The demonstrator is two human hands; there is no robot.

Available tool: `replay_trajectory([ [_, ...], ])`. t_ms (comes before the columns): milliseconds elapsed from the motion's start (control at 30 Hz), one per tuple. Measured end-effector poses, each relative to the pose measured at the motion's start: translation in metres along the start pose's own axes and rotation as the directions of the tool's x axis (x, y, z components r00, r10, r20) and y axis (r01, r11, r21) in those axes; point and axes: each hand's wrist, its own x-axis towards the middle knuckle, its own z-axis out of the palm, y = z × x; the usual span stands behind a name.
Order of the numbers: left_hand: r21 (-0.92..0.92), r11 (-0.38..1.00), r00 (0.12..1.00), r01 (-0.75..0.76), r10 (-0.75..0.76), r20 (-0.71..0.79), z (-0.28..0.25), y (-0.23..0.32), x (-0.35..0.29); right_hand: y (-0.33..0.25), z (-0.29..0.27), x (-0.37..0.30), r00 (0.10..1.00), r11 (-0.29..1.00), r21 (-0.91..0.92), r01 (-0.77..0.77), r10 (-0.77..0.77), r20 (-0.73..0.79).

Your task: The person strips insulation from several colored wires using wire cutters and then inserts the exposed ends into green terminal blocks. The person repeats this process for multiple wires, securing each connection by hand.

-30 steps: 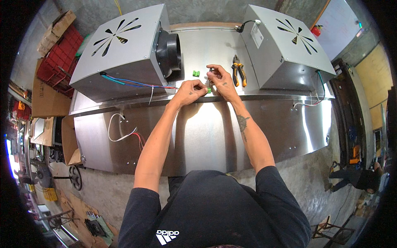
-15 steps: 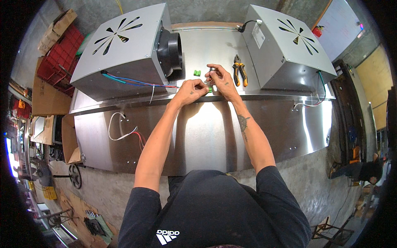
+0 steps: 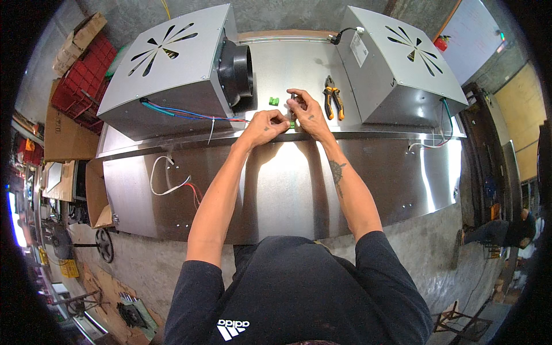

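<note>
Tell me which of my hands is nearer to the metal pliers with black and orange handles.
Right. Your right hand is just left of the pliers, not touching them; your left hand is farther left, beyond the right.

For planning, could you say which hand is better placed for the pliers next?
Probably the right hand: the pliers lie to its right, though it holds a dark tool; the left hand is farther.

Left of the pliers (image 3: 333, 99), the left hand (image 3: 268, 127) partly hides a green connector (image 3: 292, 125), the right hand (image 3: 307, 115) a dark tool (image 3: 292, 96).
</note>
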Motion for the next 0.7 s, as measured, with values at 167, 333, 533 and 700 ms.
replay_trajectory([
  [167,-0.022,1.000,1.000,-0.002,0.002,0.004,0.001,0.001,0.001,0.003,0.002,-0.001,1.000,0.969,0.246,0.004,0.000,-0.019],
  [333,-0.014,1.000,1.000,-0.007,0.008,0.015,-0.001,0.001,0.000,0.002,0.002,0.002,0.998,0.993,-0.119,0.012,-0.018,-0.052],
  [533,0.015,1.000,0.999,-0.015,0.015,0.032,-0.003,-0.004,0.003,0.008,0.000,0.001,0.999,0.990,0.143,0.015,-0.019,0.029],
  [700,0.015,1.000,0.999,0.009,-0.009,0.031,-0.004,0.001,0.000,0.012,-0.003,0.000,0.998,0.989,0.137,0.048,-0.053,0.034],
])
